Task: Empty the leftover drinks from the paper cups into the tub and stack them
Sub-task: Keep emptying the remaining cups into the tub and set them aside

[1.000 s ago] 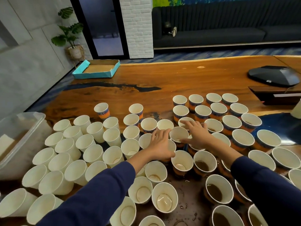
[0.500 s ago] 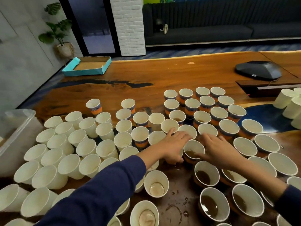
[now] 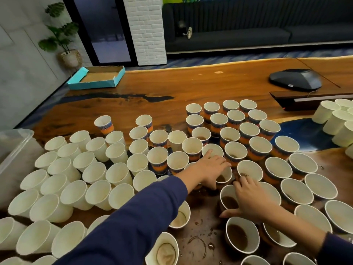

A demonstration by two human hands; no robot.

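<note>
Two hands among cups, left hand (image 3: 209,170) fingers curled round brown-drink cup (image 3: 223,176), right hand (image 3: 250,200) fingers gripping another cup (image 3: 228,201)

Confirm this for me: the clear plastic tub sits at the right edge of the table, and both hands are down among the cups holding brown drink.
Not quite. The head view shows the clear plastic tub at the left edge of the table, not the right. The rest stands: the left hand and right hand are down among cups holding brown drink.
</note>
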